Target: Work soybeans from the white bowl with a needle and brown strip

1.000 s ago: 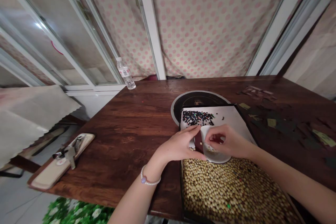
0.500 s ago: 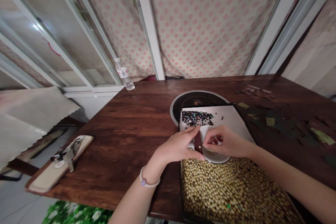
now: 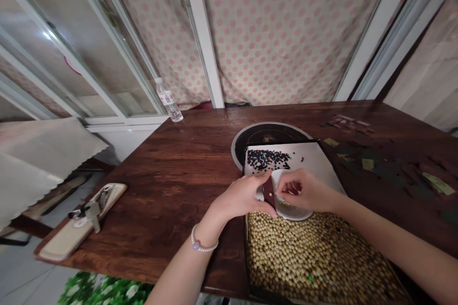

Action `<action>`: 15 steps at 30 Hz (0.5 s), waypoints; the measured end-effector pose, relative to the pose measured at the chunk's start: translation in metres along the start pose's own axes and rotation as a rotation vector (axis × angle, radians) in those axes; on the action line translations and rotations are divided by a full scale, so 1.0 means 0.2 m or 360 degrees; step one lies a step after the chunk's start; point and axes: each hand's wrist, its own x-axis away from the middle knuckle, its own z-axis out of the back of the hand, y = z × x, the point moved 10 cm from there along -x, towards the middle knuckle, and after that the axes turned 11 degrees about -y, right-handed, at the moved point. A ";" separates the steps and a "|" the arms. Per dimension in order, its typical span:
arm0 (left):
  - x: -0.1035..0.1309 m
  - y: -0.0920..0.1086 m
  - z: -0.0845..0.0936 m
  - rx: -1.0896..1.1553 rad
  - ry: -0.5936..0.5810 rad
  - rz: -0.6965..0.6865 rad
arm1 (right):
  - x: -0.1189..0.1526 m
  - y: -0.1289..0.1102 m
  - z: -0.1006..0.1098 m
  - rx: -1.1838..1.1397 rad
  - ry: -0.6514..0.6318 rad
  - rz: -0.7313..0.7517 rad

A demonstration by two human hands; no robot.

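Note:
My left hand (image 3: 246, 196), with a beaded bracelet at its wrist, holds a dark brown strip (image 3: 268, 190) between thumb and fingers at the left rim of a white bowl (image 3: 298, 213). A small pale dot shows on the strip. My right hand (image 3: 298, 190) is over the bowl, its fingertips pinched together close to the strip; anything between them is too small to make out. The bowl rests in a black-edged tray (image 3: 246, 257), partly over many round tan beads (image 3: 304, 252). Small black and coloured beads (image 3: 268, 158) lie on the tray's white surface behind.
Behind the tray is a round dark plate (image 3: 238, 145). A water bottle (image 3: 169, 100) stands at the table's back left. Brown and green pieces with yellow labels (image 3: 368, 164) lie at right. At far left a wooden board (image 3: 64, 243) carries metal items.
Both hands keep nearly the same pose over the bowl. The whole view has shifted very slightly.

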 end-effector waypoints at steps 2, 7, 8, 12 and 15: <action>0.00 0.00 0.00 -0.0015 -0.0010 0.0004 | 0.00 0.01 -0.01 -0.0040 -0.0034 -0.0020; 0.00 0.00 -0.01 -0.0022 -0.0029 -0.0021 | 0.01 0.04 0.03 -0.0075 0.0085 -0.0090; 0.00 0.00 -0.01 -0.0020 -0.0029 -0.0022 | 0.00 0.03 0.00 -0.0089 -0.0022 -0.0062; 0.00 0.00 -0.01 -0.0025 -0.0036 -0.0032 | 0.01 0.03 0.03 -0.0107 0.0051 -0.0094; 0.00 0.00 -0.01 -0.0029 -0.0029 -0.0027 | 0.00 0.02 0.02 -0.0126 0.0024 -0.0094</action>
